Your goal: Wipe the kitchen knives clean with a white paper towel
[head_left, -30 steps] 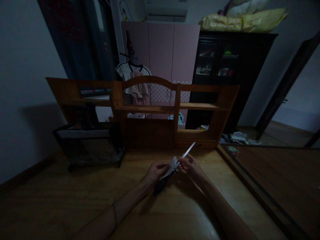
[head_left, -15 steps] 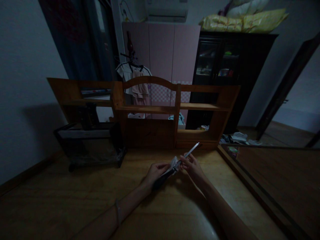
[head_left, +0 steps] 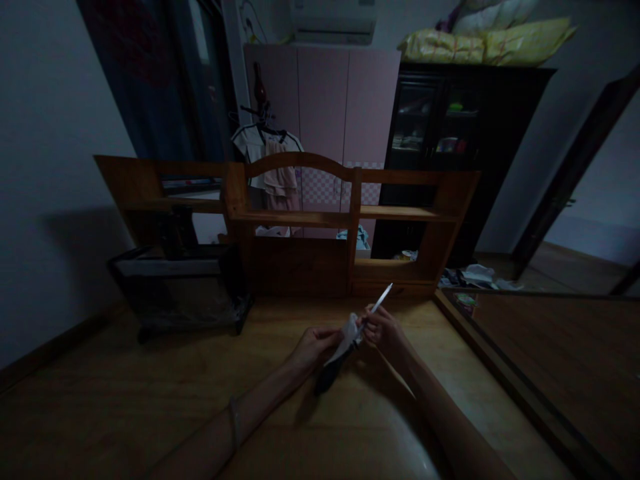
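Between my hands is a slim tool with a dark handle (head_left: 330,375) pointing down left and a pale, narrow shaft (head_left: 383,297) pointing up right; its exact kind is unclear in the dim light. My right hand (head_left: 384,332) is closed round the shaft, fingers wrapped near its middle. A crumpled whitish piece (head_left: 349,329), thin plastic or tissue, lies along the tool where handle and shaft meet. My left hand (head_left: 315,345) pinches this piece at its left edge, with the handle hanging below the fingers. Both hands are above the wooden tabletop (head_left: 240,393).
A wooden shelf unit (head_left: 300,218) stands along the table's far edge. At left on the table sits a dark box-shaped appliance (head_left: 175,293) with a clear front. A raised wooden edge (head_left: 500,380) runs down the right side.
My left fingers have come off the dark handle and now pinch the whitish piece. The handle has swung slightly down and right, and the shaft tip has shifted a little left.
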Demonstrator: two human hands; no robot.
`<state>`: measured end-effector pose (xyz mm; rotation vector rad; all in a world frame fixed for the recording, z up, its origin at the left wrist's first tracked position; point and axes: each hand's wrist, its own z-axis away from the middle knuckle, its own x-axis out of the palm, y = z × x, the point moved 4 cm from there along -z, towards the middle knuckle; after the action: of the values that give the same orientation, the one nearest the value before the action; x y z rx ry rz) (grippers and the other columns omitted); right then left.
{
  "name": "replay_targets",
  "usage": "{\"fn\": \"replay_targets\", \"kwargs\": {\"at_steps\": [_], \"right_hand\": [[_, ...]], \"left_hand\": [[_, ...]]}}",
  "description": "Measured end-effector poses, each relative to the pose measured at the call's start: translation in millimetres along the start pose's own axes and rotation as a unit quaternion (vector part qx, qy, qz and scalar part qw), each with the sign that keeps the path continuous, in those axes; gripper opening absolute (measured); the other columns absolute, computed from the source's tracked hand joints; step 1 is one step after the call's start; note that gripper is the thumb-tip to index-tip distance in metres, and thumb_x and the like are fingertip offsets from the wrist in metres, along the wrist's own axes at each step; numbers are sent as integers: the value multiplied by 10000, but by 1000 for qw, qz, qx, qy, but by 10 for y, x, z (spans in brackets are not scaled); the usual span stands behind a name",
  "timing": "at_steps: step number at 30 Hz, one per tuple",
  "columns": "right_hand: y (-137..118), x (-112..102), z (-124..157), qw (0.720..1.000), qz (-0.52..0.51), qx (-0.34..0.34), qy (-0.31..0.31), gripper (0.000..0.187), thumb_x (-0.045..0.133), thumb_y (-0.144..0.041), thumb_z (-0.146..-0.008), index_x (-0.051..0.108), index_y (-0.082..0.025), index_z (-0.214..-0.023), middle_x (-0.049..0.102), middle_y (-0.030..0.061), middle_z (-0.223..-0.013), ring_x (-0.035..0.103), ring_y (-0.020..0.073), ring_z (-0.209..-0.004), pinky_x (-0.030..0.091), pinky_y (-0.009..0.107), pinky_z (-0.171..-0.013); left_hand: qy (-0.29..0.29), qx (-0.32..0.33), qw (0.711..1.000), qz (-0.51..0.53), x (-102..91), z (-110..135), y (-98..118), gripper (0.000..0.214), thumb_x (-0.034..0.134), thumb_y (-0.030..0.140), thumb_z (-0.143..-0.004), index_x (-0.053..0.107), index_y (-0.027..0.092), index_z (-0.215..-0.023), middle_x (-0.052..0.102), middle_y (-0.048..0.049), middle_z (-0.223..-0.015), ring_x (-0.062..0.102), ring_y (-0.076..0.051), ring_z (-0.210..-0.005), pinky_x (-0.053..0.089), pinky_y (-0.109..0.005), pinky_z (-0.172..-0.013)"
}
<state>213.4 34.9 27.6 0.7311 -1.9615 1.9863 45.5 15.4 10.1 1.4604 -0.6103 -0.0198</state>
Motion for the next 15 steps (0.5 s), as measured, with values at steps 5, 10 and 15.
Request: {"fn": "replay_targets", "kwargs": {"at_steps": [5, 10, 15], "right_hand": [[4, 26, -3, 999, 9, -24, -22, 323, 747, -299, -647, 554, -218, -893, 687, 30, -763, 560, 104, -535, 421, 221, -496], [-9, 42, 27, 999, 22, -29, -19, 303, 734, -295, -670, 556, -213, -901, 683, 28, -754, 567, 99, -541, 435, 219, -519], [-7, 48, 33, 999, 30, -27, -13, 311, 736, -298, -671, 554, -201, -902, 683, 32, -754, 569, 90, -530, 444, 206, -511]], "left_hand": [[-10, 14, 1000, 7, 35, 18, 44, 335, 735, 356, -691, 726, 101, -909, 708, -111, -871, 619, -168, -699, 423, -230, -652], [-5, 14, 1000, 4, 1, -18, -15, 322, 752, 339, -668, 728, 98, -881, 710, -104, -826, 619, -171, -675, 423, -236, -639], [24, 20, 999, -28, -49, -33, -29, 328, 746, 341, -674, 724, 95, -889, 710, -101, -835, 607, -157, -648, 414, -224, -602]]}}
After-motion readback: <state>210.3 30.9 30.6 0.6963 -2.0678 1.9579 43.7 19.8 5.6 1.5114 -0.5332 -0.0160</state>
